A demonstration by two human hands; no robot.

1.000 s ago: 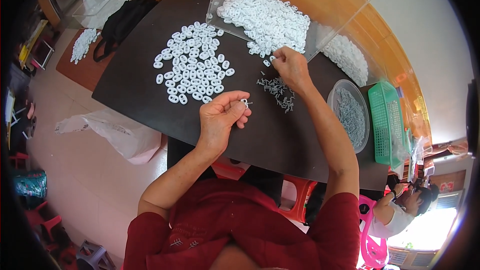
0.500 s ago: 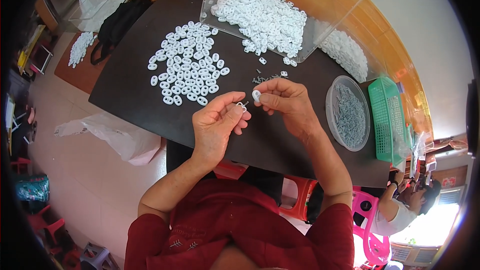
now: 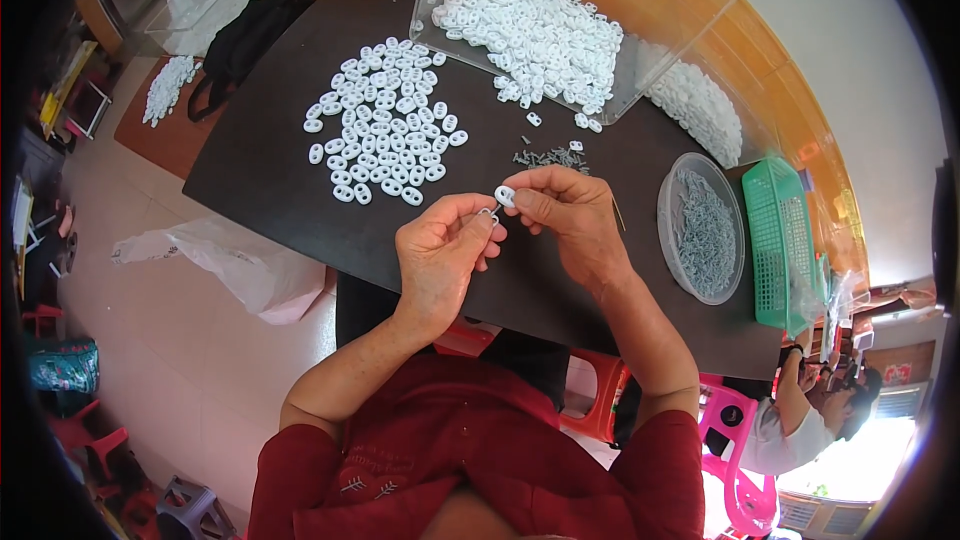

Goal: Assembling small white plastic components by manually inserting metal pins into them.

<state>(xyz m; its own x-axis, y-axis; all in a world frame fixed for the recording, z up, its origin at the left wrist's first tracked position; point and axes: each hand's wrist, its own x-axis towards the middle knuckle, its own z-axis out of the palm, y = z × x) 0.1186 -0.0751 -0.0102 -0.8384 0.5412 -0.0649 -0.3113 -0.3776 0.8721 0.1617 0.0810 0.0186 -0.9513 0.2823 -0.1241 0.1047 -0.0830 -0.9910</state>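
My left hand [image 3: 442, 255] pinches a small white plastic piece [image 3: 491, 217] between thumb and fingertips, with a thin grey screw [image 3: 497, 208] sticking up out of it. Just to the right, my right hand [image 3: 568, 220] grips a white oval two-hole piece [image 3: 505, 197] by its edge. This oval piece is at the tip of the screw; whether they touch is too small to tell. Behind my right hand lies a small heap of grey screws [image 3: 552, 159] on the dark table [image 3: 270, 165]. Many finished-looking white ovals [image 3: 385, 125] are spread at the left.
A clear bin [image 3: 470, 52] of small white pieces lies tipped at the back. To the right stand a round tub [image 3: 705, 230] of grey screws and a green basket [image 3: 775, 240]. A black bag [image 3: 245, 40] is beyond the left edge. Another person [image 3: 800, 420] sits at the right.
My right hand has brought the white oval piece down and left, to the screw tip in my left hand. The left hand has shifted slightly right. The whole view has shifted a little.
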